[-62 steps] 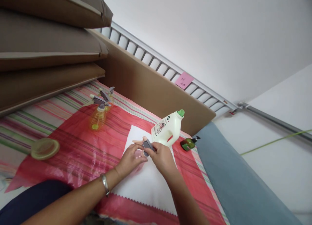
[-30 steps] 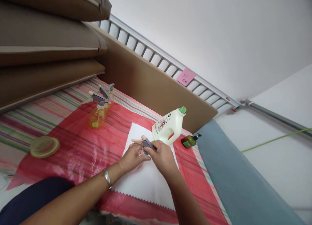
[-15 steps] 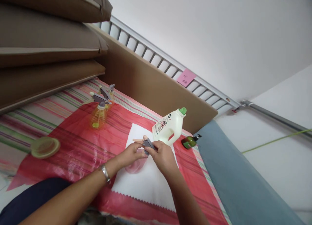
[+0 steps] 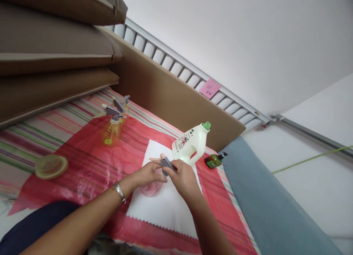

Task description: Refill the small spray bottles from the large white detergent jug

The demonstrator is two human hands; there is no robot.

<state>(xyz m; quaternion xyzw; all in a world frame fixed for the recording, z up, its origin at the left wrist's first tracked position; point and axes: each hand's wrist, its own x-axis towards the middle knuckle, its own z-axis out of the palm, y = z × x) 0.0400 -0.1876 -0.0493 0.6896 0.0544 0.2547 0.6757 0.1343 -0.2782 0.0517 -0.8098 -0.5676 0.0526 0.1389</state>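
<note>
A pink translucent spray bottle [image 4: 151,188] stands on a white cloth [image 4: 168,211] with a zigzag edge. My left hand [image 4: 149,174] is closed around the bottle's neck, just under its grey and peach spray head. From the other side, the fingers of my right hand [image 4: 183,176] grip that grey spray head [image 4: 167,163]. Part of the neck is hidden behind my fingers. Just beyond my hands is a large white jug [image 4: 190,142] with a green cap.
Yellow spray bottles [image 4: 111,131] with grey heads stand at the left. A round yellow-green lidded dish [image 4: 51,166] is nearer me. A green pump bottle [image 4: 214,160] is at the right on the red plastic sheet [image 4: 132,137]. Stacked brown cushions [image 4: 55,38] rise at left.
Both hands stay on the spray bottle, and its head has shifted very slightly to the left. Nothing else has visibly moved.
</note>
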